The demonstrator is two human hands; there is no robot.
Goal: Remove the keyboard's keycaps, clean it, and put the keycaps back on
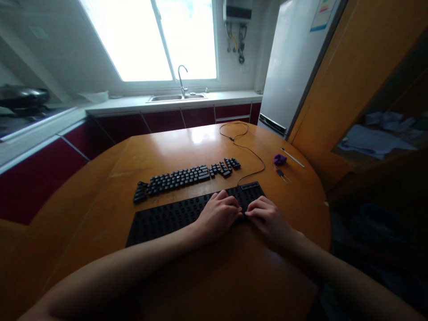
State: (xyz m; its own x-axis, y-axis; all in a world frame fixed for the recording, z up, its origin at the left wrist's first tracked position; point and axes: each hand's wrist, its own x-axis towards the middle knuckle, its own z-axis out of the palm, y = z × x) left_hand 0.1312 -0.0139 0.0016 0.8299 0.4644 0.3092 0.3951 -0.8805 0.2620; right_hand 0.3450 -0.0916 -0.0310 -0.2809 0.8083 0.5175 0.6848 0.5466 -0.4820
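A black keyboard base (pixel 174 214) with its keycaps off lies in front of me, its left end angled toward me. My left hand (pixel 220 209) rests over its right part, fingers curled together at the near edge. Close beside it, my right hand (pixel 264 216) has its thumb and fingers pinched at the same edge. Whatever the fingertips hold, if anything, is too small to make out. Behind the base, loose black keycaps (pixel 179 178) lie in rows, with a looser cluster (pixel 225 167) at their right end.
The keyboard's cable (pixel 257 156) curls to the back of the wooden table (pixel 117 178). At the right lie a purple cloth item (pixel 280 159), a thin white stick (pixel 293 158) and a keycap puller (pixel 283 175) with wire loops. A sink (pixel 167 97) and fridge (pixel 287 62) stand beyond.
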